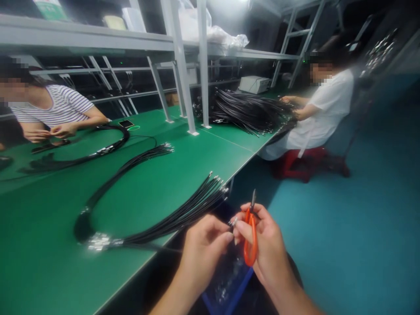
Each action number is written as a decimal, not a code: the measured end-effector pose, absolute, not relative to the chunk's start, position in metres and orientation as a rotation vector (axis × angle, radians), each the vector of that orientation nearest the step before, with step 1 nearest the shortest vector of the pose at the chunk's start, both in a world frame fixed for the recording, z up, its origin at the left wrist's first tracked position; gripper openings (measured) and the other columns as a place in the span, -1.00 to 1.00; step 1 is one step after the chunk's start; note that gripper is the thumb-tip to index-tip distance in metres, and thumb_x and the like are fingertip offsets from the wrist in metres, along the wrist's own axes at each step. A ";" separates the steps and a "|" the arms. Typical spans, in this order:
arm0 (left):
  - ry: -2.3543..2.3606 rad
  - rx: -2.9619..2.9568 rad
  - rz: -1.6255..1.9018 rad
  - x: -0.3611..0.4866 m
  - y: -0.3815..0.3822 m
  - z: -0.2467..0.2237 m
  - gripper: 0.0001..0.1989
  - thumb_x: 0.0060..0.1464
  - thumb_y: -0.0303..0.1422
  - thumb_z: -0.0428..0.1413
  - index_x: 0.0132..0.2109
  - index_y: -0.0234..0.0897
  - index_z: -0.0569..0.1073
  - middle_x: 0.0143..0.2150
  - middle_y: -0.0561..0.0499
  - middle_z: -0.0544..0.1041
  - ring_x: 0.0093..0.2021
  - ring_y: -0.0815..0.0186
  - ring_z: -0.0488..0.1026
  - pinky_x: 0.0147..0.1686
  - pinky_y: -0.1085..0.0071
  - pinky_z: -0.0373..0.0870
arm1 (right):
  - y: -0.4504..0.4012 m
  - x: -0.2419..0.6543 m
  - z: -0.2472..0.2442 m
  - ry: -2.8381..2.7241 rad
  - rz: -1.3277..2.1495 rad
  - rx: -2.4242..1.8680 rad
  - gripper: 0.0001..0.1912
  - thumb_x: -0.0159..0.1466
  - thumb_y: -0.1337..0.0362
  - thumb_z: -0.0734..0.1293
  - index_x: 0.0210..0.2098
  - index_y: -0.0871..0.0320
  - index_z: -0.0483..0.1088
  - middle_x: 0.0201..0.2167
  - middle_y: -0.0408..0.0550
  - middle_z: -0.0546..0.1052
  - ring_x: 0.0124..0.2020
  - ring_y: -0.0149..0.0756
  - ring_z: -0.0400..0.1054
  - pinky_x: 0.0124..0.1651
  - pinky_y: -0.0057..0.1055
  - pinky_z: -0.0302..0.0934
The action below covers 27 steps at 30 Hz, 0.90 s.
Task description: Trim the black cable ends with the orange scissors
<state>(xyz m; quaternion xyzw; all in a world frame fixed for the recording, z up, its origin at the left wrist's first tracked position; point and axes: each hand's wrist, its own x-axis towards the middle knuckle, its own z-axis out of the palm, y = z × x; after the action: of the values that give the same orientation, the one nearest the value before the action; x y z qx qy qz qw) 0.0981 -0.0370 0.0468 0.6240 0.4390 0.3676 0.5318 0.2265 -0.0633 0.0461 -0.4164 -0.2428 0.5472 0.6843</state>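
My left hand [205, 247] is closed, pinching the end of a black cable with thumb and forefinger. In my right hand [267, 245] sits a pair of scissors [251, 240] with orange handles, its dark blades pointing up and away. The thumb and fingers of that hand also pinch a small silvery piece at the cable's end, touching my left fingertips. Just left of my hands, a bundle of black cables [167, 221] with metal tips lies curved on the green table [138, 188]. Shiny metal fittings gather along its near bend.
Beneath my hands is a blue bin [243, 288] with small clear or shiny bits. White shelf posts [185, 87] stand on the table. A large cable pile [249, 109] lies farther back, where a person in white sits. Another person in a striped top works at the left.
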 end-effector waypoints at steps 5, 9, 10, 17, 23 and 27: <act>1.101 1.608 0.899 0.097 -0.040 0.048 -0.88 0.07 -0.37 0.17 -0.41 -0.29 0.48 -0.47 0.02 0.46 -0.47 0.32 0.38 -0.44 0.46 0.27 | -0.063 0.226 0.050 -0.525 1.238 -0.932 -0.65 0.06 0.40 0.42 -0.24 0.11 0.22 -0.49 -0.22 0.43 -0.57 -0.48 0.28 -0.49 -0.54 0.21; 1.153 1.740 0.930 0.096 -0.043 0.048 -0.92 0.06 -0.42 0.16 -0.40 -0.25 0.51 -0.43 0.04 0.49 -0.41 0.30 0.40 -0.40 0.47 0.26 | -0.064 0.224 0.049 -0.397 1.361 -0.852 -0.67 0.05 0.44 0.40 -0.24 0.12 0.23 -0.50 -0.23 0.41 -0.57 -0.49 0.27 -0.50 -0.56 0.19; 1.139 1.717 0.937 0.096 -0.044 0.048 -0.92 0.07 -0.43 0.16 -0.38 -0.24 0.51 -0.42 0.04 0.50 -0.40 0.30 0.41 -0.39 0.48 0.28 | -0.065 0.223 0.048 -0.339 1.408 -0.822 -0.67 0.05 0.44 0.39 -0.24 0.13 0.24 -0.49 -0.22 0.42 -0.56 -0.48 0.28 -0.49 -0.55 0.20; 0.991 1.532 0.960 0.093 -0.047 0.045 -0.90 0.15 -0.37 0.07 -0.31 -0.29 0.40 -0.37 0.00 0.49 -0.37 0.28 0.43 -0.35 0.45 0.35 | -0.068 0.212 0.045 -0.130 1.522 -0.744 -0.67 0.05 0.45 0.40 -0.24 0.17 0.25 -0.50 -0.17 0.43 -0.53 -0.47 0.30 -0.42 -0.53 0.24; 1.091 1.536 1.080 0.097 -0.049 0.054 -0.82 0.10 -0.26 0.14 -0.32 -0.29 0.37 -0.40 0.01 0.42 -0.42 0.31 0.38 -0.42 0.45 0.31 | -0.071 0.197 0.052 -0.257 1.413 -0.742 -0.63 0.02 0.45 0.45 -0.26 0.12 0.24 -0.47 -0.21 0.43 -0.45 -0.50 0.31 -0.36 -0.61 0.22; 0.997 1.394 1.100 0.094 -0.047 0.056 -0.83 0.16 -0.32 0.09 -0.34 -0.33 0.42 -0.43 0.00 0.44 -0.46 0.32 0.39 -0.43 0.43 0.35 | -0.072 0.198 0.053 -0.267 1.437 -0.740 -0.67 0.04 0.42 0.43 -0.25 0.15 0.25 -0.47 -0.19 0.43 -0.49 -0.46 0.33 -0.41 -0.56 0.23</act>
<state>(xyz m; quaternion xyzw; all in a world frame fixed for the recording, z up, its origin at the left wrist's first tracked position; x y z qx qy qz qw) 0.0941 -0.0471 0.0555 0.5826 0.4168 0.4597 0.5249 0.1976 -0.0718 0.0527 -0.3301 -0.1189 0.6408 0.6828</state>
